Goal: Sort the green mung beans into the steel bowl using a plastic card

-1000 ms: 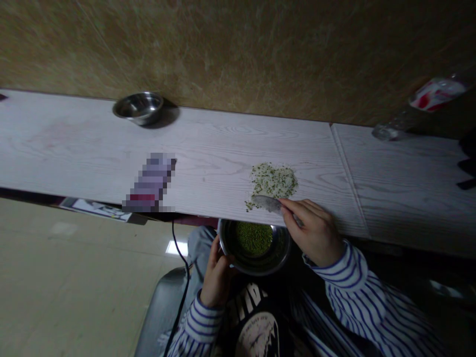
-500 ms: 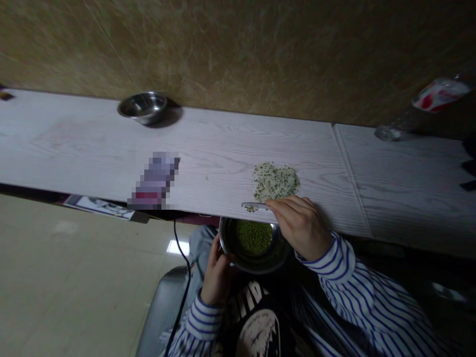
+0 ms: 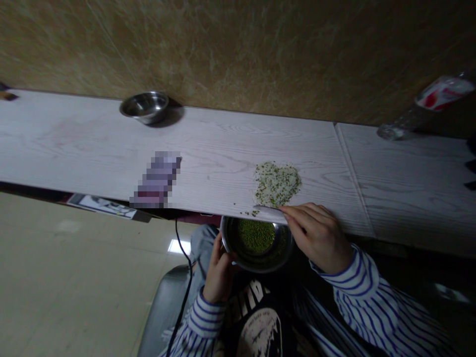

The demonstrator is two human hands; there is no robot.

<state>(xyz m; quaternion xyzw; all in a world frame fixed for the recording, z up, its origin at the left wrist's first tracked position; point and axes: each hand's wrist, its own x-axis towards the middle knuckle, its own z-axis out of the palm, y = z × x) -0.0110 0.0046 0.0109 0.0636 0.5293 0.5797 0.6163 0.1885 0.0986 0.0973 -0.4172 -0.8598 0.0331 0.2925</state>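
My left hand (image 3: 219,271) grips the rim of a steel bowl (image 3: 266,265) at its left side, below the table's front edge. Green mung beans (image 3: 256,235) cover part of the bowl's bottom. Between the fingers of my right hand (image 3: 320,233) is a thin grey flat tool (image 3: 268,208), seen nearly edge-on; its exact kind is unclear. It lies low over the tabletop at the near side of a pile of white grains (image 3: 277,182), which look like rice mixed with green beans. Several loose green beans (image 3: 255,213) lie left of the tool, close to the edge above the bowl.
Toward the wall stands a second steel bowl (image 3: 145,109). A pixelated, phone-like flat object (image 3: 158,178) lies left on the white table (image 3: 215,144). A clear plastic bottle (image 3: 424,106) stands at the far right. A black cable (image 3: 186,292) hangs beside a grey seat (image 3: 165,302).
My right hand moved left with the flat tool toward the edge above the bowl, then back right. Several beans now lie apart from the pile near the edge. My left hand keeps the bowl in place.
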